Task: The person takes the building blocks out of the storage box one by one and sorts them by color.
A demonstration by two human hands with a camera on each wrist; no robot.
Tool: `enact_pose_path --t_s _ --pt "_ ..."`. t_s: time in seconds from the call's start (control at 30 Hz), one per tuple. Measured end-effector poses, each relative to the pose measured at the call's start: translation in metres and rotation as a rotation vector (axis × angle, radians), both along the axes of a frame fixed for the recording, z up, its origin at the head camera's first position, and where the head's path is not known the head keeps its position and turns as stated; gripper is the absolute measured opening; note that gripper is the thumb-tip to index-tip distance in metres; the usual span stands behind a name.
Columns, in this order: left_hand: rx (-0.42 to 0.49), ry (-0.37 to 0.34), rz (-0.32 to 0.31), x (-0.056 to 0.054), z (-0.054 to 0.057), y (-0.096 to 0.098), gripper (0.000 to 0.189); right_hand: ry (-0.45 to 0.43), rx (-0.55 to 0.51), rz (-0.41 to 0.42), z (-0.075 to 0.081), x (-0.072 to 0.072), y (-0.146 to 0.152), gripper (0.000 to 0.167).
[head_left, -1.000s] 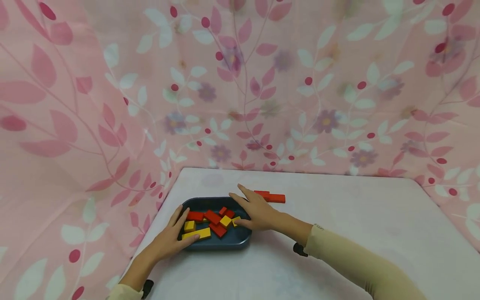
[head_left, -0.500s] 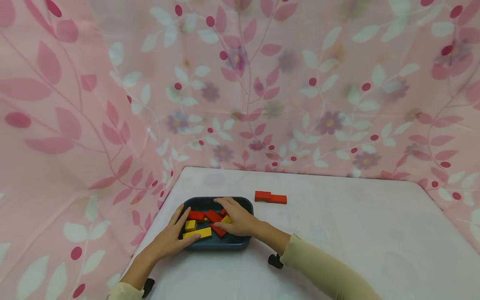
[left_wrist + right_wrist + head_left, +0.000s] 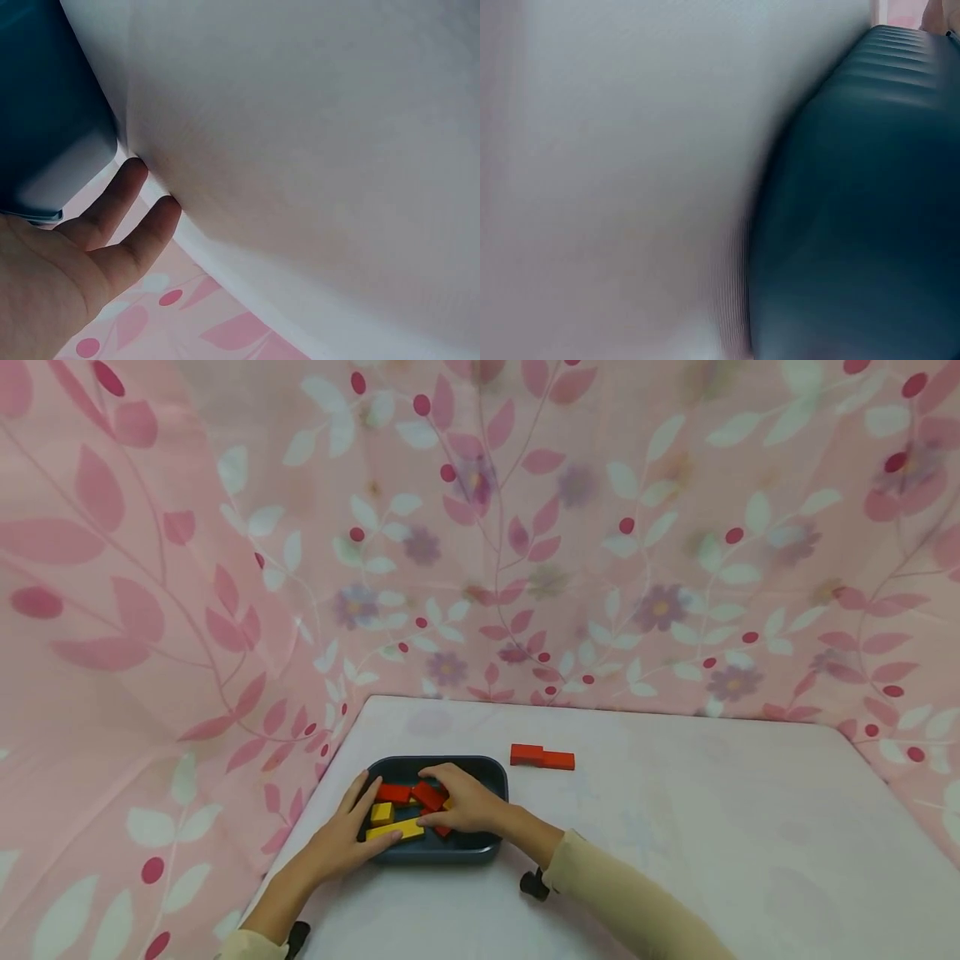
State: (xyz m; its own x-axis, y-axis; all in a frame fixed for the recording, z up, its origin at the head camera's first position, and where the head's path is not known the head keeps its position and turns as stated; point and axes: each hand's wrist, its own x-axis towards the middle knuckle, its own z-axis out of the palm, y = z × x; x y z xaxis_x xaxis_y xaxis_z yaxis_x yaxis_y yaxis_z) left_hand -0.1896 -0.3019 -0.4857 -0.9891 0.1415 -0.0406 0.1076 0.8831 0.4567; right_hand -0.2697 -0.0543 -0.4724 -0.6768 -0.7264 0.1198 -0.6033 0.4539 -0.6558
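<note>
Right hand (image 3: 467, 803) has edged left over the tray (image 3: 442, 856) since the earlier frame; visible fingers spread, released. Red block (image 3: 428, 796) between thumb and forefinger. Left hand (image 3: 341, 842) at tray's end: fingers straight, released; thumb by long yellow block (image 3: 409, 829). Beyond right fingers: two red blocks (image 3: 527, 754) on desk (image 3: 690, 827). Judged step: reaching among blocks; next calls for careful pinching.

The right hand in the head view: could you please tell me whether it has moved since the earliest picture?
Yes; the right hand has moved leftward, from the right rim of the dark tray to over the blocks nearer its middle.
</note>
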Motion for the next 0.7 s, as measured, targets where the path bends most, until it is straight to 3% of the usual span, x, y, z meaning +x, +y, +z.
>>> enact_pose_path --t_s 0.33,0.57,0.7 --pt "0.008 -0.011 0.001 0.001 -0.003 0.001 0.098 0.056 0.104 -0.104 -0.009 -0.003 -0.017 0.061" --pt "0.01 -0.004 0.007 -0.002 -0.001 0.0 0.098 0.058 0.177 -0.098 -0.012 -0.01 -0.027 0.06" --pt "0.014 -0.008 0.006 -0.002 0.0 0.001 0.099 0.001 0.151 -0.114 -0.014 -0.014 -0.028 0.062"
